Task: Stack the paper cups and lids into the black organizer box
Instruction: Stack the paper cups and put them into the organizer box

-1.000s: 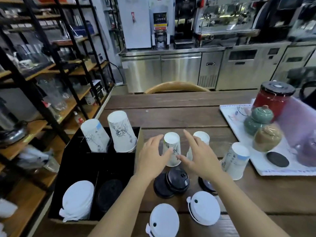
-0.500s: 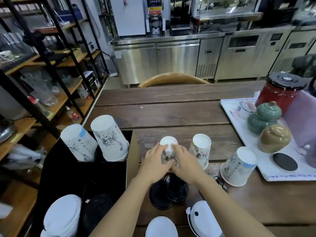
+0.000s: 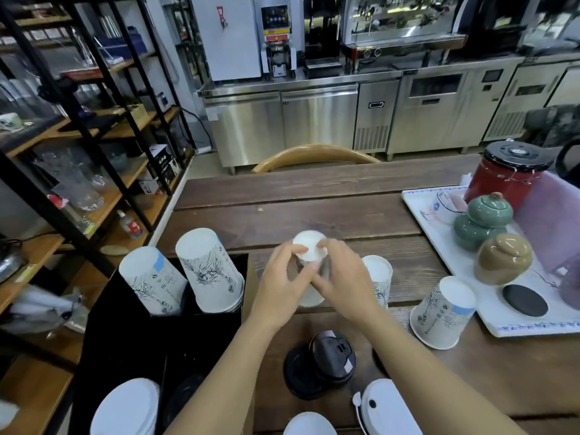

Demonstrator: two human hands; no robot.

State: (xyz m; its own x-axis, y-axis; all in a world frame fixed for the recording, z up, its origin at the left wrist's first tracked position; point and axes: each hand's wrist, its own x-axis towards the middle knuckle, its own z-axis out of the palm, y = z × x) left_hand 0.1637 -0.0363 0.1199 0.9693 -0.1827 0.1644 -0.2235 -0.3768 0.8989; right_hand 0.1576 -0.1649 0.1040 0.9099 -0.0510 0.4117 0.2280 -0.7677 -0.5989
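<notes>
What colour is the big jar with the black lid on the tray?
Red, in the head view: the jar under its black lid.

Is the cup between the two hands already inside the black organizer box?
No. Both hands, left hand and right hand, hold the upside-down cup over the wooden table, right of the black organizer box.

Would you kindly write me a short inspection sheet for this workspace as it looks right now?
Surface: brown plank table, bare at the far end.
Job's things: black organizer box holds two inverted cup stacks; small paper cup in hand; two more cups upside down; black lids and white lids loose on the table.
Clutter: white tray with ceramic jars and red canister.
Grip: left hand and right hand both on the small cup.
Cables: one black lead by the shelving.
Surroundings: steel counters, chair back.
</notes>
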